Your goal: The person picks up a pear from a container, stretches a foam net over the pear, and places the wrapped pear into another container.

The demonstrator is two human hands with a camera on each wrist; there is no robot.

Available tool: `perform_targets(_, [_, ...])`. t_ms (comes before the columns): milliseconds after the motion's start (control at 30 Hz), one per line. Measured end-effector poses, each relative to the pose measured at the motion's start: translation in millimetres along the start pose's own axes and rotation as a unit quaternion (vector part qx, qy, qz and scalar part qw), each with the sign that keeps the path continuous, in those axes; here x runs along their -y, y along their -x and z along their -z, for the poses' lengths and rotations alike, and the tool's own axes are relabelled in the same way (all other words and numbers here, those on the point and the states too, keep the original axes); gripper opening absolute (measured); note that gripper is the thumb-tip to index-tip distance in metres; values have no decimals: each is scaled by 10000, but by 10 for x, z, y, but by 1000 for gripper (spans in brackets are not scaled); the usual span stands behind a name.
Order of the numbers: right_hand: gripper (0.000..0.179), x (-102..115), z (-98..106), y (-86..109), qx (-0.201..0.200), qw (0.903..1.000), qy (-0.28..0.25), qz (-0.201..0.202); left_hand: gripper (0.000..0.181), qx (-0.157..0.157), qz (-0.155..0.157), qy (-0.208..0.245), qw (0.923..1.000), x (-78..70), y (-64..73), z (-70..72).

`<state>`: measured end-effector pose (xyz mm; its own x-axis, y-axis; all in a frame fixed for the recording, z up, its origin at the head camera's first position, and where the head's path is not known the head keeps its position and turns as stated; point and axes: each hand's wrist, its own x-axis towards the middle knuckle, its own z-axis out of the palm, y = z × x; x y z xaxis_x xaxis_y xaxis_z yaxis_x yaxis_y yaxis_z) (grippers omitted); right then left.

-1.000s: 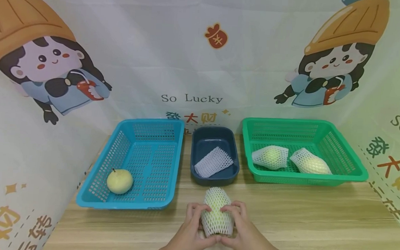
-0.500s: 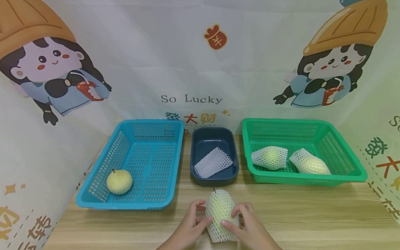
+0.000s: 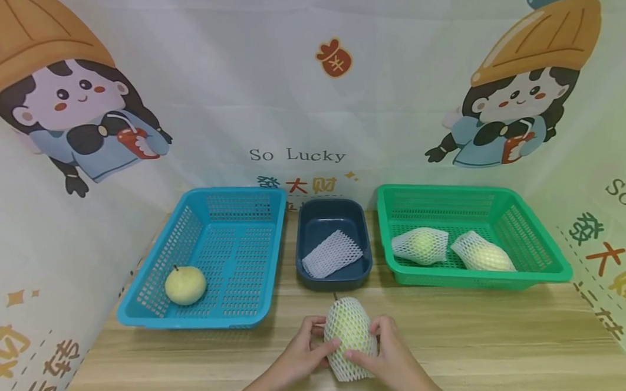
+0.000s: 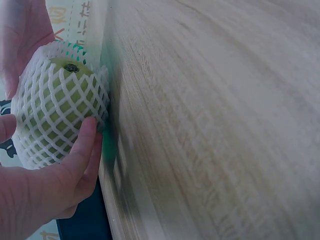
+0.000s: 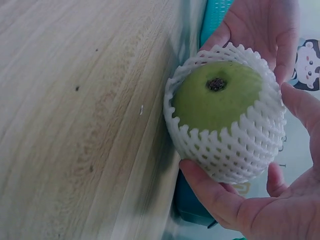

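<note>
Both hands hold a green pear (image 5: 215,107) dressed in a white foam net sleeve (image 3: 349,333), just above the wooden table near its front. My left hand (image 3: 306,347) grips the left side, thumb on the near face and fingers around the far side. On the right side, my right hand (image 3: 391,352) pinches the sleeve between thumb and fingers. The stem points away from me in the head view. Through the open end of the sleeve, the right wrist view shows the pear's dark blossom end; the left wrist view shows it too.
A blue basket (image 3: 277,252) at left holds one bare pear (image 3: 185,285). Behind the hands stands a dark blue bin (image 3: 307,219) with a spare foam net (image 3: 333,254). The green basket (image 3: 478,281) at right contains two netted pears (image 3: 423,246). A printed cloth (image 3: 219,66) hangs behind.
The sleeve has slid so the stem now shows at the far end. Both thumbs moved from the near end up onto the pear's face, and the pear shifted slightly right and tilted.
</note>
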<state>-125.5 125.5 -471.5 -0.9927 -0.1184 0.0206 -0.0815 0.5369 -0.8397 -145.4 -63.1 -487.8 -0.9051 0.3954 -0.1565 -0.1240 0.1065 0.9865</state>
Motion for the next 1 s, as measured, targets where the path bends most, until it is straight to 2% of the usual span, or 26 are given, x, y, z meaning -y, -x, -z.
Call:
perform_targets(167, [71,14,-36,-27,7,9999,-67,109,51,-14,-64,42,10000,1,-1,-2])
perform_targets(300, [86,30,-64,-44,123,9996,74,243,49,-20,-108,65,9999,15,-7,-4])
perform_targets(533, [94,43,-124,-68,172,9981,488,321,48,-9,-102,124,9999,7,-6,-16])
perform_targets(733, [95,61,-170,-69,-9,9956,873,343,47,-61,-152,-7,9999,-6,15,-11])
perform_targets(900, [90,83,-150,-76,-163,9954,902,277,47,12,-255,-546,9982,-30,57,43])
perform_targets(1000, [90,101,-115,-94,-217,9957,855,285,44,74,-558,-1293,9900,-64,92,103])
